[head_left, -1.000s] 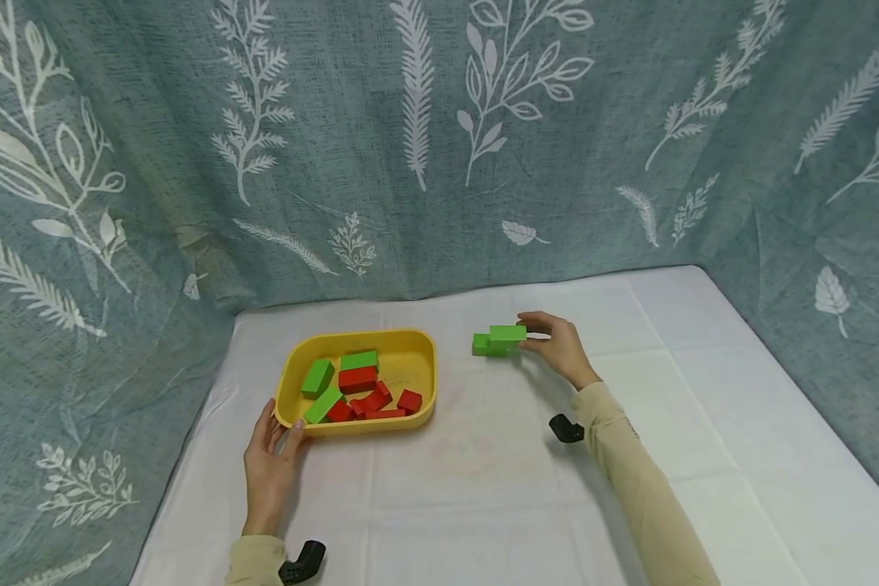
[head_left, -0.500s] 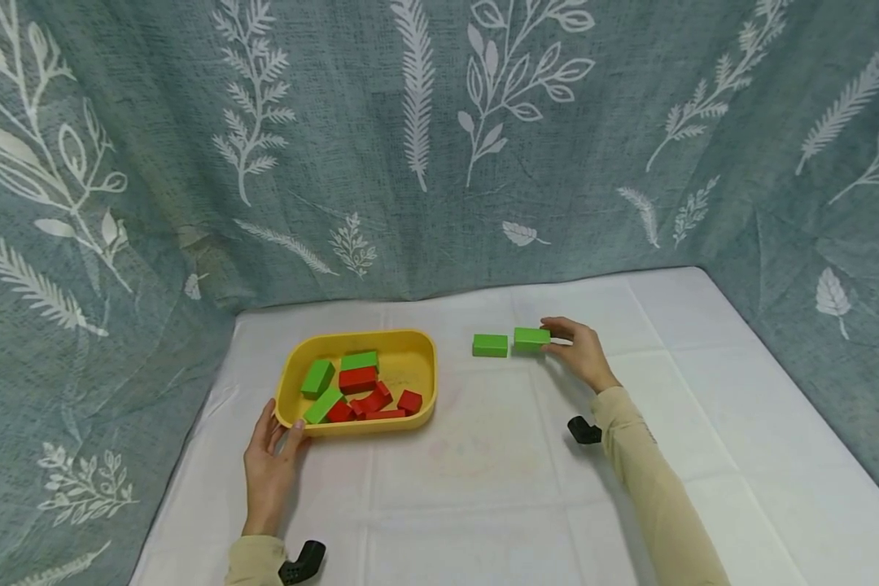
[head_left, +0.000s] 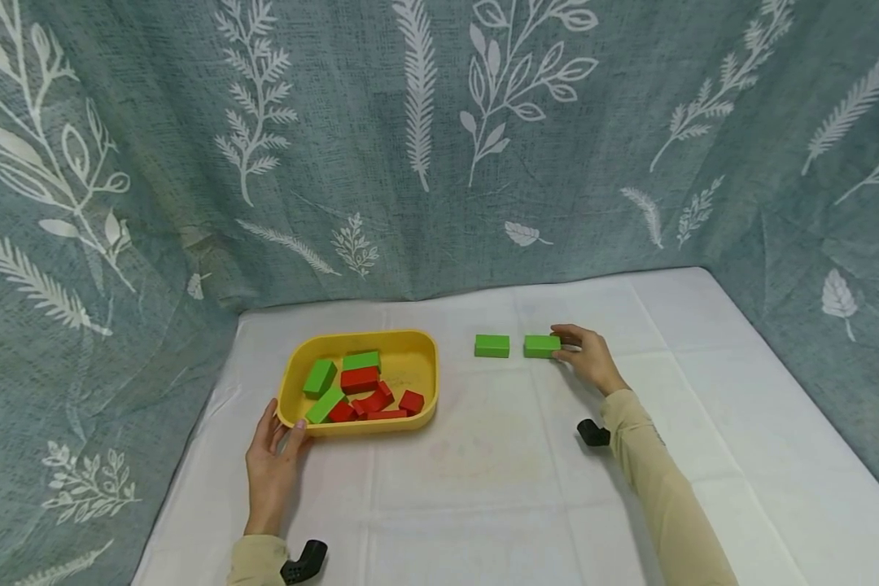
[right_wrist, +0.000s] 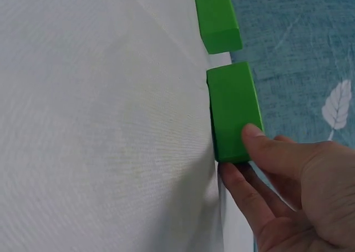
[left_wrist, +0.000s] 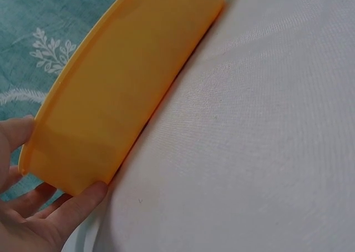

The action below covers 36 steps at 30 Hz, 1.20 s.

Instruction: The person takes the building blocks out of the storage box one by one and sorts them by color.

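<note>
Right of centre, the right hand [head_left: 588, 358] pinches a green block [head_left: 541, 346] lying on the white cloth [head_left: 483, 488], near a second green block [head_left: 491, 346]; the left hand [head_left: 273, 460] lies relaxed against the yellow tray [head_left: 410, 346], lower left.

Staged recording setup | leaf-print backdrop cloth [head_left: 425, 146] | white-covered table [head_left: 483, 488]

Green rectangular block [head_left: 542, 346] lies flat on the white cloth, right of centre, gripped at its right end. A second green block [head_left: 491, 346] lies flat just left of it, in line, narrowly apart.
</note>
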Motion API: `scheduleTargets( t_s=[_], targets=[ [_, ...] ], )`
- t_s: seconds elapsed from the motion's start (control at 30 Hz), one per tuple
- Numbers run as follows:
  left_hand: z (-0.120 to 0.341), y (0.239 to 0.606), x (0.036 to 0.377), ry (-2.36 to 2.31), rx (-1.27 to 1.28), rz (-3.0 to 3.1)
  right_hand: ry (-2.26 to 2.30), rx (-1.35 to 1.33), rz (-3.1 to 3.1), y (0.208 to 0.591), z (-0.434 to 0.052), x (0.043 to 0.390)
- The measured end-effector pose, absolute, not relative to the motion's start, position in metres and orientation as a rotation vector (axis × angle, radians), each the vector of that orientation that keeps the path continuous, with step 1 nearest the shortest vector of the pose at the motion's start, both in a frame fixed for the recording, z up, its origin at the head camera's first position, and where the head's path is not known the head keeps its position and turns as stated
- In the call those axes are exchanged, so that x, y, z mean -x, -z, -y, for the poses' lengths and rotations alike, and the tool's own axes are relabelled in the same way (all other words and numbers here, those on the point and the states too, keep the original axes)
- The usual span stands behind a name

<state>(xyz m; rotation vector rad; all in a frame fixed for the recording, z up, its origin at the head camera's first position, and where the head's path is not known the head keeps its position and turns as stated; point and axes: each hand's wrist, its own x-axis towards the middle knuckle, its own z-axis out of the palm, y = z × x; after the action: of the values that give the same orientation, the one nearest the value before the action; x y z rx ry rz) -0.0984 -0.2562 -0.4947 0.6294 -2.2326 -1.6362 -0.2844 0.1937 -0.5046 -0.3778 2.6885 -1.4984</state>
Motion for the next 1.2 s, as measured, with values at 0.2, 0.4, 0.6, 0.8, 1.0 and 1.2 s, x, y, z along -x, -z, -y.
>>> scheduleTargets(
  t_s=[0.2, 0.4, 0.6, 0.8, 1.0, 1.2],
  targets=[
    [0.258, 0.495, 0.096, 1.632, -0.633, 2.222, 1.55, 0.389, -2.668, 0.506, -0.191, 0.284],
    [0.259, 0.497, 0.095, 1.621, -0.647, 2.221, 1.53, 0.396, -2.643, 0.504, -0.19, 0.285],
    [0.261, 0.498, 0.092, 1.631, -0.653, 2.206, 1.422, 0.385, -2.667, 0.486, -0.184, 0.29],
    [0.262, 0.498, 0.091, 1.632, -0.664, 2.217, 1.515, 0.559, -2.698, 0.464, -0.155, 0.296],
    [0.262, 0.497, 0.094, 1.676, -0.606, 2.222, 1.658, 0.699, -2.473, 0.452, -0.102, 0.29],
    [0.263, 0.495, 0.097, 1.695, -0.571, 2.208, 1.467, 0.838, -2.369, 0.45, -0.035, 0.28]
  ],
)
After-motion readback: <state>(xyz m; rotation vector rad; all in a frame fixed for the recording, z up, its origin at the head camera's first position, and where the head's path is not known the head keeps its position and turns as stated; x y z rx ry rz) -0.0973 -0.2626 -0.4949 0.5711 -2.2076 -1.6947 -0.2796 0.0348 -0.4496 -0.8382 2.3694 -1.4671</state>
